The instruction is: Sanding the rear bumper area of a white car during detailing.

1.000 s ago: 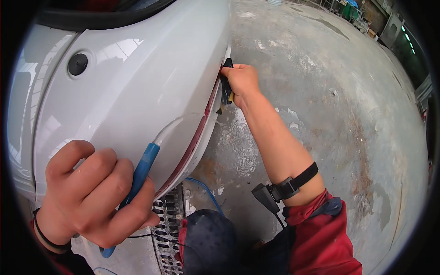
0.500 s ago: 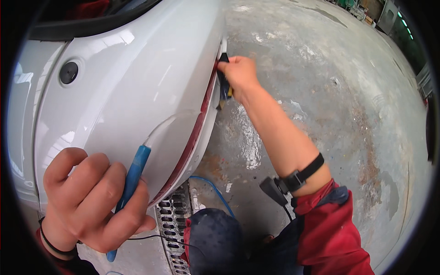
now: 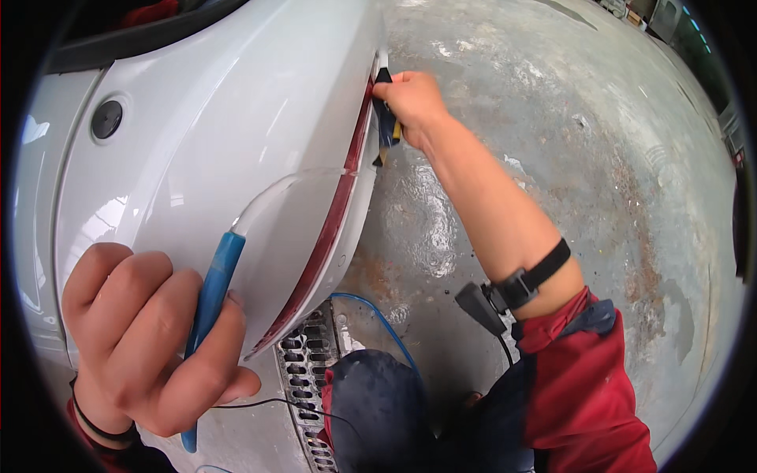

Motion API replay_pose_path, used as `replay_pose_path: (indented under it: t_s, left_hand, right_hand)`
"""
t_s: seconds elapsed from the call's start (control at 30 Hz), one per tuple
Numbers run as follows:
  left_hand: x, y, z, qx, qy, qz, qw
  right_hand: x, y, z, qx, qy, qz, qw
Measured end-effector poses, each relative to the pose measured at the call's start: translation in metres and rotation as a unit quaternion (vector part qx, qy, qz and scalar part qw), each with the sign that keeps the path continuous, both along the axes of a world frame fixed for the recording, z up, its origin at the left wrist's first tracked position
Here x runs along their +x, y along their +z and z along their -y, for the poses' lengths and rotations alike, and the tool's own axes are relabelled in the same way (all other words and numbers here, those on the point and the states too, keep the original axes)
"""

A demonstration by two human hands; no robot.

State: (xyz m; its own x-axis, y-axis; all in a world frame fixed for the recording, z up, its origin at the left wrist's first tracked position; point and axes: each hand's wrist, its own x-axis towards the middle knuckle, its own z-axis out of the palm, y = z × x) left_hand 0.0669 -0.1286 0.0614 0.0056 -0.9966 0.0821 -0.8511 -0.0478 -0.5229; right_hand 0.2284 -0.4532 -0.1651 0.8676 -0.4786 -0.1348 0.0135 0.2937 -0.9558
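My left hand (image 3: 150, 331) is closed round a tool with a blue handle (image 3: 217, 276). From its top a thin, pale curved shaft (image 3: 264, 195) arcs across the white car body panel (image 3: 213, 142) toward the dark red strip (image 3: 327, 225) along the panel's edge. My right hand (image 3: 412, 102) is farther off, at the upper end of that strip. Its fingers grip a dark tool (image 3: 386, 122) with a yellow part, held against the strip's outer side. A pale piece shows above the tool; its exact kind I cannot make out.
A blue hose (image 3: 378, 323) lies on the grey concrete floor (image 3: 512, 142) near my knees. Beside it is a metal drain grate (image 3: 311, 347), crossed by a thin black cable (image 3: 276, 402). A round black cap (image 3: 106, 120) sits on the panel at left.
The view has shifted slightly. My right hand and its dark tool appear a little higher in the picture. Both hands keep hold of their tools.
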Motion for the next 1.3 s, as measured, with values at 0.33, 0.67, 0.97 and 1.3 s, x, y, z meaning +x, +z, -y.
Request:
replay_pose_path:
  t_s: [0.33, 0.67, 0.97, 1.3]
  left_hand:
    - [0.003, -0.003, 0.004, -0.049, -0.053, 0.001, 0.997]
    - [0.003, -0.005, 0.002, -0.074, -0.058, -0.019, 0.995]
    - [0.008, -0.006, -0.006, -0.043, -0.079, -0.045, 0.995]
    - [0.005, -0.003, -0.005, -0.021, -0.077, -0.04, 0.996]
  right_hand:
    - [-0.166, 0.0, -0.141, -0.028, -0.049, -0.022, 0.998]
    - [-0.149, 0.019, -0.125, 0.043, -0.092, 0.021, 0.995]
    - [-0.143, 0.042, -0.12, 0.027, -0.102, -0.006, 0.994]
    - [-0.201, -0.056, -0.21, -0.127, -0.165, 0.073, 0.975]
